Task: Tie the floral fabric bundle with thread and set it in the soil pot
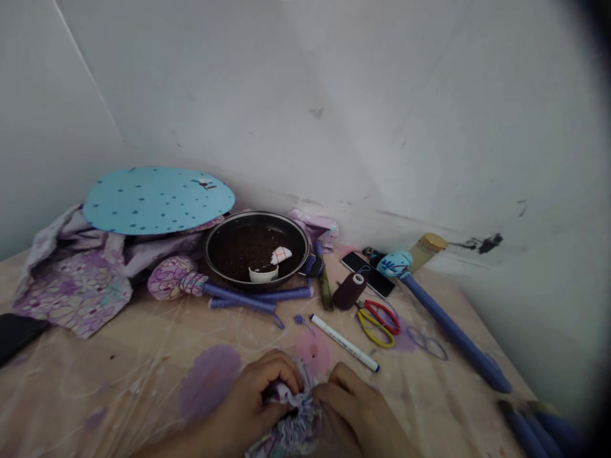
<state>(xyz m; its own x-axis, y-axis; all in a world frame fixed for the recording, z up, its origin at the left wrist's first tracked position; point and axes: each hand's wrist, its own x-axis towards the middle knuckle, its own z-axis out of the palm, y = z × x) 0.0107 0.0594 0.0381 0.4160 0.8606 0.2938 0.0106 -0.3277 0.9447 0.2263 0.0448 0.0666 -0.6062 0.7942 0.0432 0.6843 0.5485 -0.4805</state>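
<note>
Near the front of the table, my left hand [258,397] grips a gathered piece of purple-and-white fabric [298,423] that is bunched into tight pleats. Its fingers curl over the left side of the cloth. My right hand [358,407] pinches the fabric's right edge between thumb and fingers. Whether a thread or needle is also in that pinch I cannot tell. Beyond my hands lies a white marker [344,343] with blue ends. Yellow-and-red handled scissors [379,323] and a dark thread spool [348,291] sit further back.
A black pan [210,267] of dark soil stands at the back. Floral cloth [79,286] and a blue dotted oval board [157,200] lie left. Purple-wrapped sticks [286,294] rest before the pan. A phone [367,273], jar [424,253] and blue-headed stick [449,321] lie right, against the wall.
</note>
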